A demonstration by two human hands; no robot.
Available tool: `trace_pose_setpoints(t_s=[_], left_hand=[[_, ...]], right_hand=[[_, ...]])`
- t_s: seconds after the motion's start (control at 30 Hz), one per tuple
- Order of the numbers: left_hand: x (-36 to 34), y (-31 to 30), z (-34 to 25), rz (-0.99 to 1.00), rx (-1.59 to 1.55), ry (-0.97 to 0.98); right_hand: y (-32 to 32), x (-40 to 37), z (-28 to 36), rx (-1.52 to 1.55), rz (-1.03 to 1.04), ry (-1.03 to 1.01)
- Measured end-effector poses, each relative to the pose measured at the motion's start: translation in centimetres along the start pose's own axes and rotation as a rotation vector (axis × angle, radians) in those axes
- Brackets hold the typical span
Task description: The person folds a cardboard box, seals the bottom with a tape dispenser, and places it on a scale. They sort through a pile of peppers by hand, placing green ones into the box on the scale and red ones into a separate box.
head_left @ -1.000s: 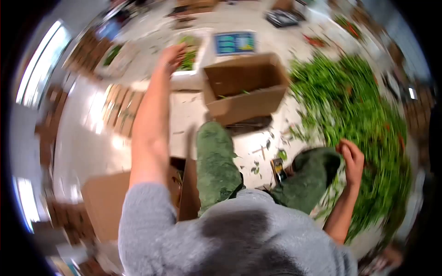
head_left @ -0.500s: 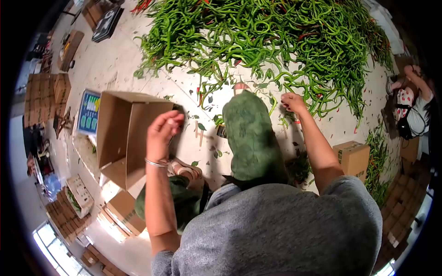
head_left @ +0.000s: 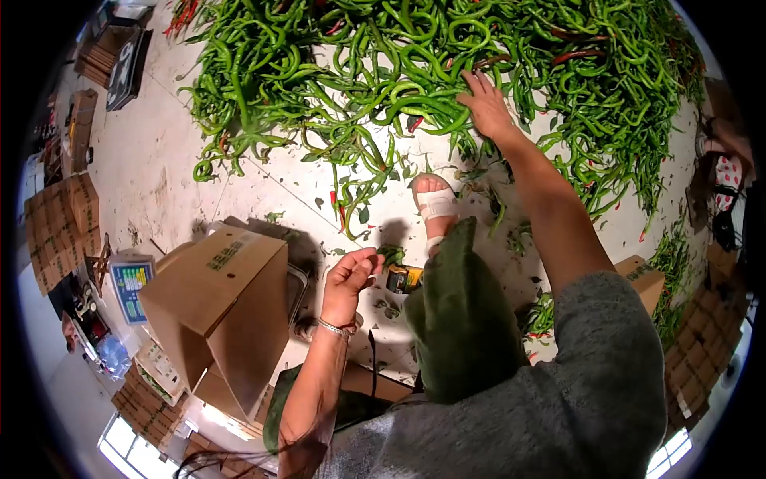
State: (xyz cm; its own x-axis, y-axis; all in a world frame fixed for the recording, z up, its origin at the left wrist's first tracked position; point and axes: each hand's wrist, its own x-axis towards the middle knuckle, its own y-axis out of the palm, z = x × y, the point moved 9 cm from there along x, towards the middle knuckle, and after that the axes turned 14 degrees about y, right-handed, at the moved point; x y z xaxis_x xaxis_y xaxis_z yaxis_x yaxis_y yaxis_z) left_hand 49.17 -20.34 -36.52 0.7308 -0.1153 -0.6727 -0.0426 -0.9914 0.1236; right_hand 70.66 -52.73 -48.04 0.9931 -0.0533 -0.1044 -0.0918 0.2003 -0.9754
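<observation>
My right hand (head_left: 487, 105) reaches over the near edge of the heap of green chili peppers (head_left: 423, 104), its fingers stretched out and touching or just above several of them. My left hand (head_left: 351, 281), with a bracelet at the wrist, is in front of my body, between the cardboard box (head_left: 215, 291) and my leg. Its fingers are curled against the thumb, with nothing visible in them. The box is at my left, its opening turned partly toward me. A few red peppers (head_left: 341, 217) lie among the green ones.
A blue-and-white printed panel (head_left: 132, 291) is beside the box. My sandalled foot (head_left: 436, 199) rests near the heap. A small black-and-yellow object (head_left: 404, 279) is on the floor. Another carton (head_left: 641, 281) stands at right, near more peppers (head_left: 674, 271). Stacked cartons (head_left: 60, 231) are at left.
My right hand has moved forward onto the heap and its fingers have spread. My left hand has moved right, away from the box. The view has shifted, and the box appears turned.
</observation>
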Motion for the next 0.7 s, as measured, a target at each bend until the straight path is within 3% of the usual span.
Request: trace_pose_setpoints(t_s=[0.2, 0.3, 0.4, 0.43, 0.53, 0.63, 0.7], left_hand=[[3.8, 1.7, 0.3, 0.004, -0.04, -0.009], [4.3, 2.5, 0.9, 0.001, -0.074, -0.052], [4.6, 2.8, 1.3, -0.023, -0.114, -0.091], [4.7, 2.8, 1.4, -0.032, -0.127, -0.1], [5.3, 2.9, 1.9, -0.051, -0.169, -0.115], [5.8, 2.9, 1.8, -0.071, -0.17, -0.119], [6.0, 3.1, 1.4, -0.097, -0.19, -0.132]], right_hand=[[-5.0, -1.0, -0.4, 0.178, -0.1, -0.145], [-5.7, -0.9, -1.2, 0.369, 0.107, -0.149], [-3.4, -0.1, 2.0, 0.596, 0.326, -0.163], [-1.9, 0.2, 3.6, 0.478, 0.392, -0.175], [2.5, 0.8, 6.2, 0.185, 0.151, 0.001], [3.9, 0.2, 7.4, 0.098, -0.068, 0.112], [5.1, -1.2, 6.9, 0.133, -0.044, 0.139]])
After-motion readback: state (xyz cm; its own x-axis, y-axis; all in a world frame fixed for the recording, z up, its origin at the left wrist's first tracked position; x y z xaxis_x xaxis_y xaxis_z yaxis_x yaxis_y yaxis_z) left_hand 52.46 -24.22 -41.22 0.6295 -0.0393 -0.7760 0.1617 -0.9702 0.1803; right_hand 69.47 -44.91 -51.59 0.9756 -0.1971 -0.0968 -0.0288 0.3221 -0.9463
